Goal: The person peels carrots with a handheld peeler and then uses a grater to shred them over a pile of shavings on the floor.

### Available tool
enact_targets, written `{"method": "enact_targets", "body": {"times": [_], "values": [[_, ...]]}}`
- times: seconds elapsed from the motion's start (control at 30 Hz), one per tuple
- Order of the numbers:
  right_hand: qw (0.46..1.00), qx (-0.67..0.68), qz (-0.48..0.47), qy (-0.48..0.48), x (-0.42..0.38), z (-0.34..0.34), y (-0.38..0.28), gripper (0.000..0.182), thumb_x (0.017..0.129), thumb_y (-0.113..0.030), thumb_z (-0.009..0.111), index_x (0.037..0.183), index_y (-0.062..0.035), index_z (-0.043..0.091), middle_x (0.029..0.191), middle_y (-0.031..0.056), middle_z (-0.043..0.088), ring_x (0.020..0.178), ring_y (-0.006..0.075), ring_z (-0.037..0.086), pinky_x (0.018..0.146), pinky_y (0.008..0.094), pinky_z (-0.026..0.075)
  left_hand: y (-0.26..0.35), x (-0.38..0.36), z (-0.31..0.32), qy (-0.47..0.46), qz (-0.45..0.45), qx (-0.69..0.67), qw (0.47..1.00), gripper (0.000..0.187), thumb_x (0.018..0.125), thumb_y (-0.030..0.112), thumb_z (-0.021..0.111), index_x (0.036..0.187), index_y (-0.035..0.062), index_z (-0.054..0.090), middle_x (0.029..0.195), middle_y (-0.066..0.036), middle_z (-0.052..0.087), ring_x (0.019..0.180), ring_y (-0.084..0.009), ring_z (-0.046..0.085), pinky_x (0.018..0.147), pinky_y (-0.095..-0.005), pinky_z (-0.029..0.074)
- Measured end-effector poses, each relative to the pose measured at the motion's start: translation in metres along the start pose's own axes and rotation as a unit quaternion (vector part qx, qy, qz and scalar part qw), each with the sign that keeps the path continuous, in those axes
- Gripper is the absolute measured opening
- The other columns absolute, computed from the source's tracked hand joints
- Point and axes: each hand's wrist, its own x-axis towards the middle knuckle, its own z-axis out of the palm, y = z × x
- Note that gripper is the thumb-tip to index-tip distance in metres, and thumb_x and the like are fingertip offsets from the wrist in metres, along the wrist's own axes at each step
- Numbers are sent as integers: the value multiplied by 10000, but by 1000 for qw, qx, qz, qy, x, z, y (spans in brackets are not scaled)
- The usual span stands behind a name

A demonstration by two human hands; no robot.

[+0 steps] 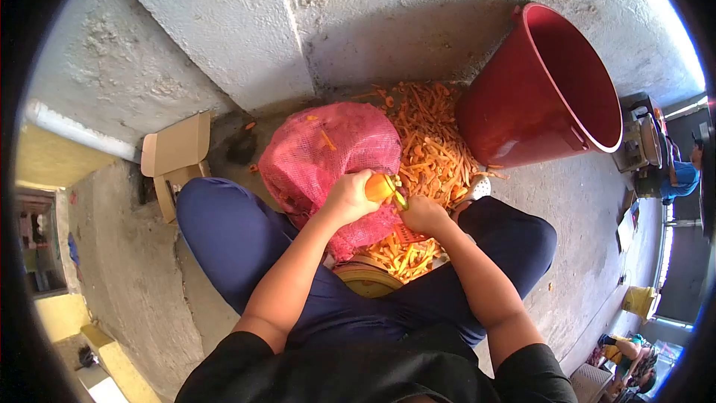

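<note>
My left hand [349, 198] is closed around a thick orange carrot [379, 187], its end pointing right. Closed on a yellow-green peeler [400, 200], my right hand [425, 216] is just right of the carrot, with the peeler at the carrot's end. A pink mesh sack [328, 145], bulging and full, stands just beyond my hands; its contents are hard to make out. Orange peelings [429, 142] lie heaped to its right. More yellow-orange strips [406, 256] lie below my hands, beside the rim of a round yellowish container [365, 280] between my legs.
A large red bucket [500, 112] leans at the right, near the concrete wall [388, 7]. An opened cardboard box [175, 149] sits on the left. Far right are a person in blue [680, 175], a yellow bucket [640, 301] and another person [634, 354].
</note>
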Motion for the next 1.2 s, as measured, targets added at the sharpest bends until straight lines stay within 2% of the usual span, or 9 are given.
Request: {"method": "enact_targets", "body": {"times": [0.2, 0.47, 0.6, 0.73, 0.83, 0.9, 1.0, 1.1, 1.2], "values": [[996, 0, -84, -41, 32, 25, 24, 349, 740, -227, 397, 907, 26, 570, 957, 223, 558, 890, 344, 546, 788, 410, 423, 34, -6, 11, 48, 165, -32, 985, 410, 574, 99, 702, 925, 67, 492, 877, -127, 574, 798, -288, 573, 677, -359, 468], [978, -97, -127, -131, 32, 32, 16, 328, 731, -268, 450, 824, 7, 602, 877, 218, 575, 823, 344, 560, 740, 407, 433, 26, 4, -3, 35, 55, -131, 989, 389, 599, 104, 680, 938, 58, 496, 813, -139, 570, 775, -307, 561, 668, -355, 441], [981, -83, -95, -146, 39, 39, 28, 326, 722, -260, 453, 851, -3, 607, 887, 202, 582, 837, 335, 565, 748, 397, 435, 25, 10, -16, -239, 8, 154, 959, 390, 592, 106, 666, 948, 90, 509, 870, -118, 582, 828, -289, 563, 722, -361, 448], [980, -85, -80, -159, 36, 37, 32, 335, 716, -259, 456, 869, -2, 606, 918, 196, 580, 861, 325, 566, 763, 392, 434, 56, 52, -18, -366, 83, 208, 903, 364, 552, 124, 672, 883, 95, 524, 860, -90, 583, 815, -280, 564, 708, -377, 456], [982, -86, -77, -147, 38, 39, 36, 330, 724, -247, 439, 904, -23, 600, 937, 189, 578, 861, 315, 569, 757, 393, 438, 143, 119, -32, -203, 261, 221, 918, 373, 578, 139, 656, 919, 103, 509, 868, -70, 576, 874, -256, 545, 776, -407, 420], [984, -68, -107, -123, 51, 55, 47, 336, 735, -258, 428, 919, -32, 596, 945, 189, 575, 860, 313, 569, 757, 393, 439, 196, 160, -31, 123, 378, 69, 915, 554, 631, 269, 652, 1117, 125, 429, 1014, -99, 532, 967, -286, 489, 889, -488, 311], [981, 49, -176, -60, 130, 116, 96, 372, 760, -314, 420, 906, -19, 593, 941, 203, 573, 859, 317, 569, 764, 395, 435, 257, 189, -43, 387, 354, 23, 851, 555, 661, 294, 654, 1121, 77, 431, 1018, -119, 517, 954, -296, 487, 872, -482, 328], [981, 194, -23, 18, 80, 43, 57, 488, 774, -422, 404, 822, 30, 581, 811, 217, 576, 768, 325, 575, 704, 394, 431, 244, 181, -54, 296, 388, -69, 870, 432, 683, 271, 640, 1010, 30, 495, 977, -129, 517, 935, -285, 493, 839, -399, 372], [929, 360, 57, 61, 46, -1, 32, 578, 784, -485, 393, 740, 63, 570, 696, 214, 574, 676, 318, 574, 643, 386, 429, 176, 132, -48, 190, 286, -42, 938, 286, 705, 200, 626, 890, 12, 514, 913, -122, 515, 901, -272, 498, 796, -336, 391]]}}
